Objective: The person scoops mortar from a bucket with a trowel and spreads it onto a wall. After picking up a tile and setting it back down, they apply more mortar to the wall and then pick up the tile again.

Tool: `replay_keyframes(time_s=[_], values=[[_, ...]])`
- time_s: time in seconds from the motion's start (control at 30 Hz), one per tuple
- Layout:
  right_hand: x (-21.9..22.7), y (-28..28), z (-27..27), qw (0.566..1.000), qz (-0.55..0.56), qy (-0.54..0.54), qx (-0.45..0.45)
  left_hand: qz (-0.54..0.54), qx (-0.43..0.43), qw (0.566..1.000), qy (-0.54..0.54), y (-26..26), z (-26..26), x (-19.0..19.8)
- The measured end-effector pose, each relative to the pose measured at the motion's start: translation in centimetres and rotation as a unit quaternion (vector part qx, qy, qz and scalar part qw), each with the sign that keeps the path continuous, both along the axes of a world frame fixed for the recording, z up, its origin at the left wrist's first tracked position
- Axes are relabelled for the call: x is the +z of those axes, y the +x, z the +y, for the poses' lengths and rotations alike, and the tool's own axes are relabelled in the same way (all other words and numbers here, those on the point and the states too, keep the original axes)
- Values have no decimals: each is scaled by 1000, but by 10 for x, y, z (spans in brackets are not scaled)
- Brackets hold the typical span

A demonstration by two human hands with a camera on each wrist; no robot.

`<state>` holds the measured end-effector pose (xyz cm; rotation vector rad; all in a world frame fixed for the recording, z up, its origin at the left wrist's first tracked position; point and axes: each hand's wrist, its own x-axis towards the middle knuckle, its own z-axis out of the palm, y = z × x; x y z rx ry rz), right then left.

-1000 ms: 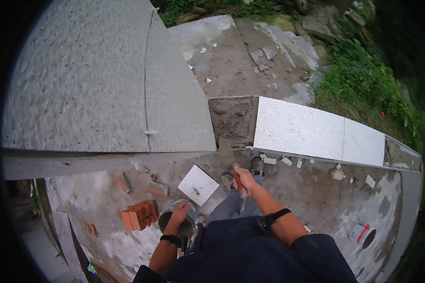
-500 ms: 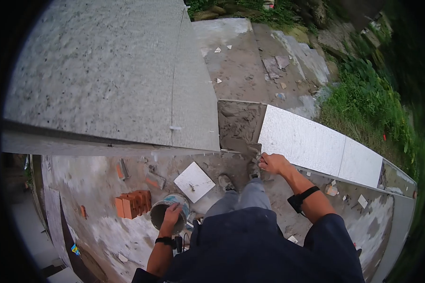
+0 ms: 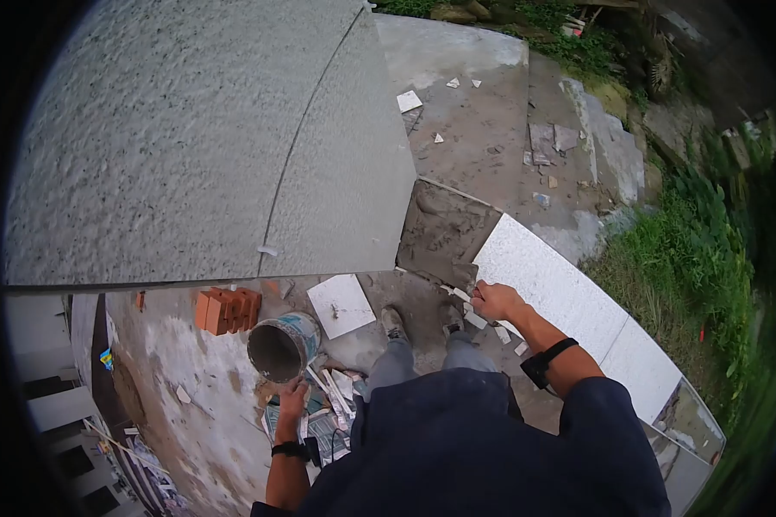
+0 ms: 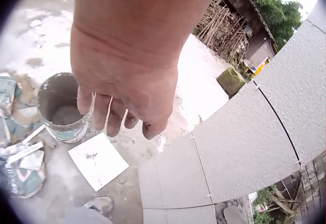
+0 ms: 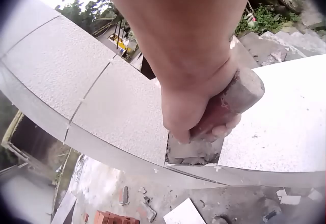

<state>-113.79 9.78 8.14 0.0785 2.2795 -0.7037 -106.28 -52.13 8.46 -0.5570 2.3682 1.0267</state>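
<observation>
My right hand [image 3: 496, 300] grips the red handle [image 5: 216, 113] of a trowel at the front right corner of a mortar bed [image 3: 448, 220]. Grey mortar coats the handle's butt end. The trowel's blade [image 3: 459, 274] lies along the bed's near edge, partly hidden in the right wrist view. The mortar fills a gap between grey slabs [image 3: 353, 189] and white tiles [image 3: 543, 271] on the wall top. Holding nothing, my left hand [image 4: 125, 89] hangs with loose fingers near a bucket [image 3: 309, 334], which has grey material inside.
A loose white tile [image 3: 341, 306] lies on the ground beside the bucket. Red bricks [image 3: 227, 310] stand left of it. Torn bags and offcuts [image 3: 332, 405] lie close to my legs. Tile scraps [image 3: 474, 319] line the wall's foot, and concrete steps [image 3: 474, 129] are beyond.
My right hand has brought the trowel from near my body to the bed's front right corner. The mortar looks flatter. My left hand has moved from over the bucket's mouth to its near side.
</observation>
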Motion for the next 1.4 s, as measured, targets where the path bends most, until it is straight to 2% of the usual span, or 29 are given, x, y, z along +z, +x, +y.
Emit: replay_keyframes(time_s=[0.03,0.07,0.1,0.17,0.23,0.3,0.33,0.43,0.53,0.6,0.73,0.83,0.87,1.03,1.23,1.3,1.33,1.37,1.4], values=[[0,7,8,1000,14,-6,-9,-3,24,1000,4,12,5,1],[2,14,13,999,27,-11,-18,-3,30,999,-25,20,23,20],[4,20,17,1000,25,-13,-9,-5,39,999,-27,34,23,17],[8,30,25,1000,9,-26,7,19,30,999,-28,58,28,18],[-5,35,30,999,-19,15,43,5,9,999,-53,76,30,24],[-20,37,40,999,19,19,47,-60,77,994,-40,94,28,20],[-23,33,46,998,19,34,55,-27,58,996,-58,104,19,11],[-19,19,55,997,22,49,57,-22,103,994,-28,104,34,33],[14,5,54,995,9,52,89,21,108,993,-36,115,31,32],[19,-3,50,994,7,44,97,45,125,991,-14,122,36,35],[-2,-19,35,991,29,19,128,-33,135,990,-39,145,42,24],[-3,-26,40,989,12,24,148,-16,134,990,-40,177,27,2],[5,-26,47,986,1,34,165,-17,173,985,-16,172,46,22],[25,-35,80,970,-36,86,223,-28,181,983,-29,190,57,29],[19,-48,94,978,28,73,195,-33,200,979,-6,196,60,15],[5,-48,96,991,65,24,117,-9,155,986,-63,183,67,22],[2,-46,96,999,4,-19,37,-3,156,987,-48,176,72,29],[5,-43,94,999,3,-18,40,-4,159,986,-47,171,73,28],[11,-40,91,996,-85,-36,14,6,160,986,-39,167,74,29]])
